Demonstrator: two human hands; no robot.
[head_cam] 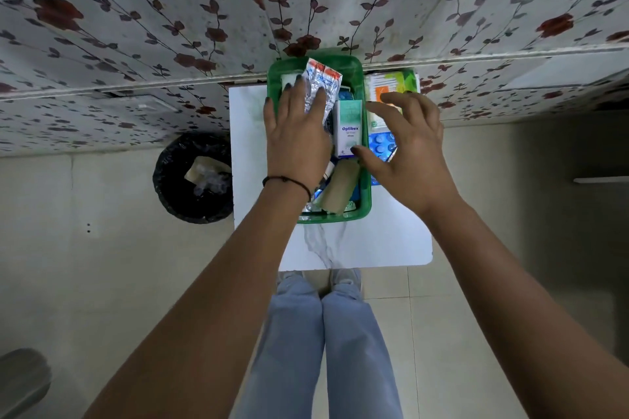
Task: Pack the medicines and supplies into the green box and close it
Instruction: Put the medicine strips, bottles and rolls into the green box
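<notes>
The green box (365, 204) stands open on a small white table (381, 241), full of supplies. My left hand (296, 133) lies flat inside it, pressing on a silver and red blister strip (318, 78). Beside that hand stands a white and green Optibex carton (349, 126), and a beige bandage roll (340, 187) lies at the near end. My right hand (412, 143) hovers with spread fingers over the box's right rim, above a blue blister pack (380, 145) and a white, orange and green packet (391, 85) on the table. The thumb touches the carton's lower corner.
A black-lined waste bin (194, 177) stands on the floor left of the table. A floral-patterned wall (170, 44) rises right behind the table. My legs and shoes (320, 282) are at the table's near edge. Tiled floor surrounds the table.
</notes>
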